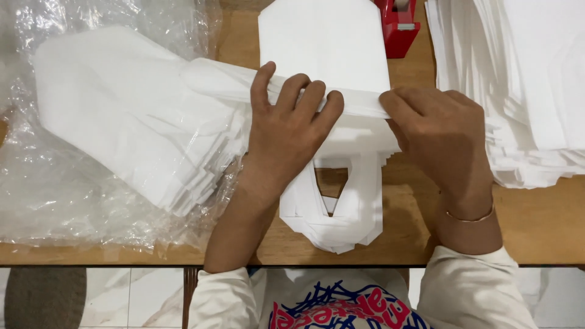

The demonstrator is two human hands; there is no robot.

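Head view, looking down on a wooden table [536, 225]; both hands work at a pile of white handled bags [332, 213] lying in the middle, handles toward the person, hanging slightly over the near edge. The left hand [286, 131] lies palm down on the pile, fingers spread a little and flat, fingertips pressing on a folded white strip [359, 103] that runs across the top bag; nothing is gripped, only pressed. The right hand [442, 131] sits at the right end of the same strip, fingers curled, thumb and fingertips pinching the strip's end against the pile; a thin bracelet [469, 217] shows on that wrist. Beyond the strip a single white bag [323, 42] extends away from the person, its far corners cut at a slant. To the left, touching the pile, a slanted fan of white bags [134, 116] rests on crumpled clear plastic wrap [67, 207] that covers the left part of the table. To the right, well apart from the hands, a tall stack of white sheets [524, 85] fills the corner. A red tape dispenser [399, 27] stands at the far edge, just beside the single bag. Cream sleeves [469, 292] at the near edge.
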